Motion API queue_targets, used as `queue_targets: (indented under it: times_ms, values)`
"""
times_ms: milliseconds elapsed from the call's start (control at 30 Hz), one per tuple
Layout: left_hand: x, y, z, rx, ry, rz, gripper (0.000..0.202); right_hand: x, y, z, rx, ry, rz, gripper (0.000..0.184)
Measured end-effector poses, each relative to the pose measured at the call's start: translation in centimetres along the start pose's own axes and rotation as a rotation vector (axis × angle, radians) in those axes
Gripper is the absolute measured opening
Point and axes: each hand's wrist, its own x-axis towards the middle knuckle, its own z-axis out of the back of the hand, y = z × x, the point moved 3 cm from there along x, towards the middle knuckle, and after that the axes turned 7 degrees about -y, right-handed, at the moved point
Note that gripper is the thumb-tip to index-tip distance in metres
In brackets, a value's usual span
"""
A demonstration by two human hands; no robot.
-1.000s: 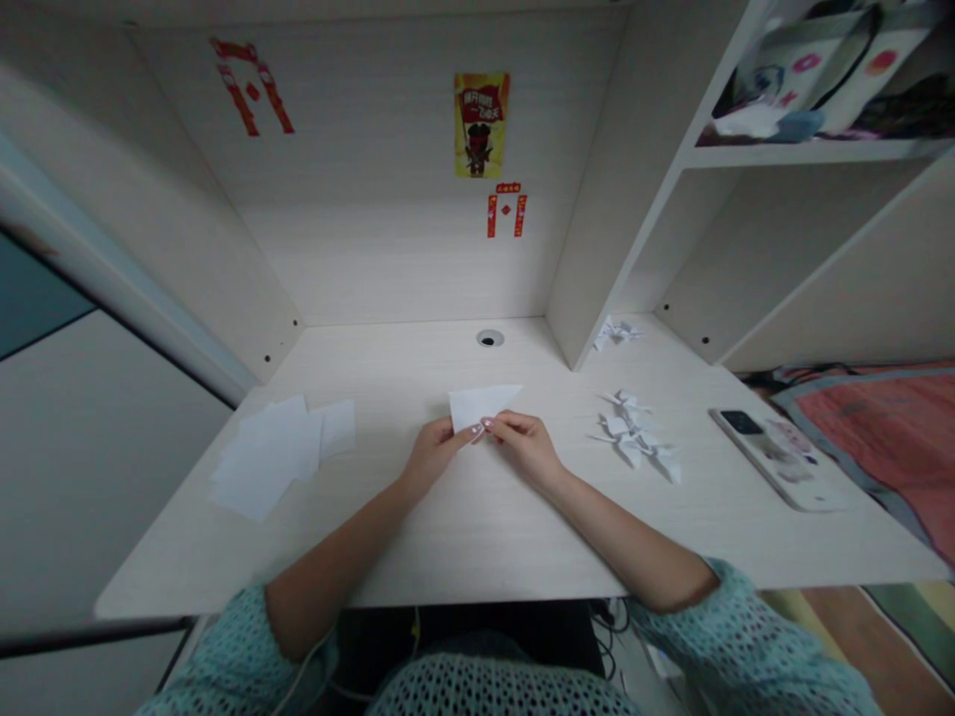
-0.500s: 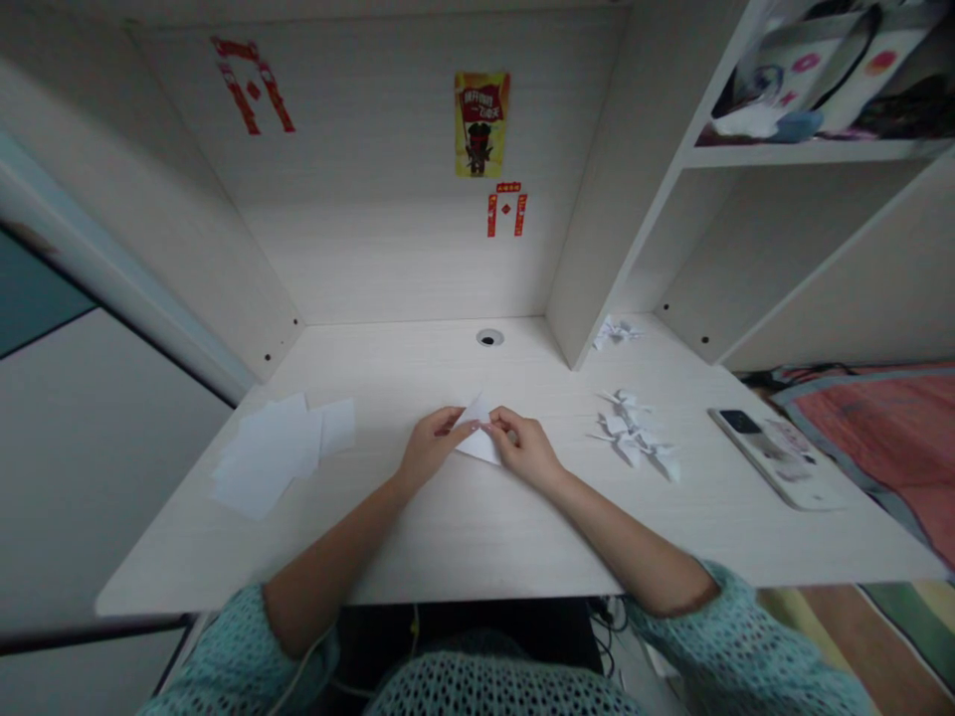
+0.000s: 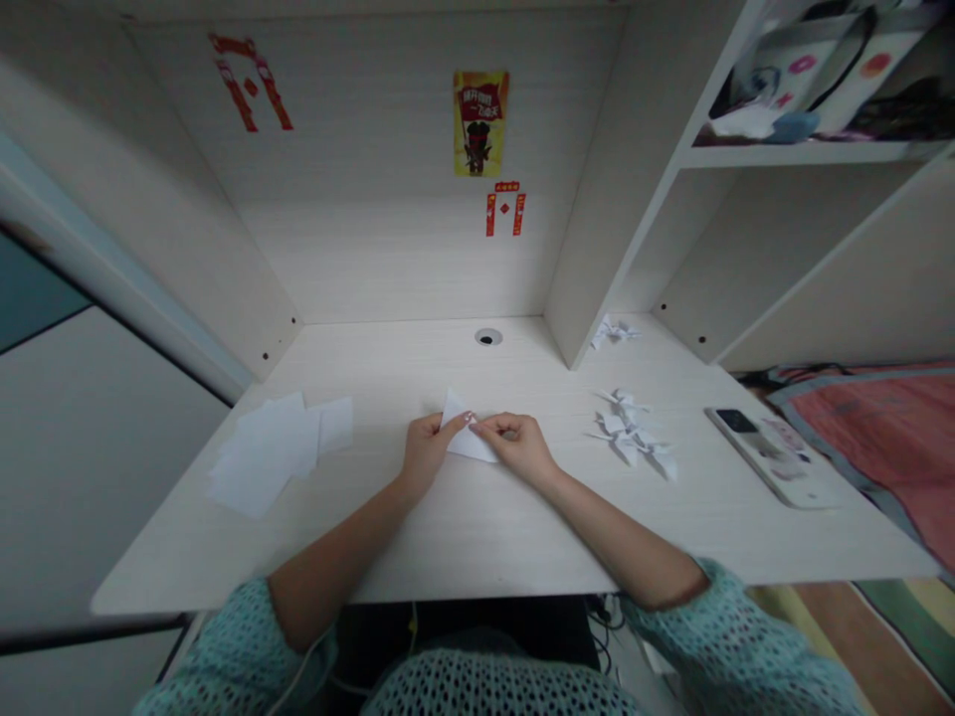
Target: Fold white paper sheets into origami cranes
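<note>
Mid-desk (image 3: pixel 477 537), near its front edge, the left hand (image 3: pixel 425 452) and right hand (image 3: pixel 522 447) pinch a folded white paper (image 3: pixel 467 443) lying flat. Loose sheets (image 3: pixel 273 452) lie toward the left edge, folded cranes (image 3: pixel 631 435) and a phone (image 3: pixel 772 457) toward the right; beyond, the pale back panel (bearing stickers (image 3: pixel 479 121)).

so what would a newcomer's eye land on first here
First, the two bare hands meeting at the middle of the pale desk: the left hand and right hand both pinch a folded white paper. Next, the cluster of small folded paper figures to the right of the hands, and the loose stack of white sheets to their left. A phone lies further right.
</note>
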Motion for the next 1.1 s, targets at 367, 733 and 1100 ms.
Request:
queue_targets:
  times_ms: [367,733,1100]
  values:
    - [1.7,-1.1,1.2,-0.187,-0.126,0.011,0.031,-0.3,-1.4,-0.1,0.011,0.102,-0.062,0.032]
    - [2.5,-2.4,2.8,-0.211,-0.239,-0.096,0.032,0.0,-0.3,1.0,-0.072,-0.096,0.069,0.034]
    - [0.6,-0.8,0.4,-0.118,-0.060,0.015,0.036,-0.5,0.0,0.2,-0.188,-0.059,0.108,0.034]
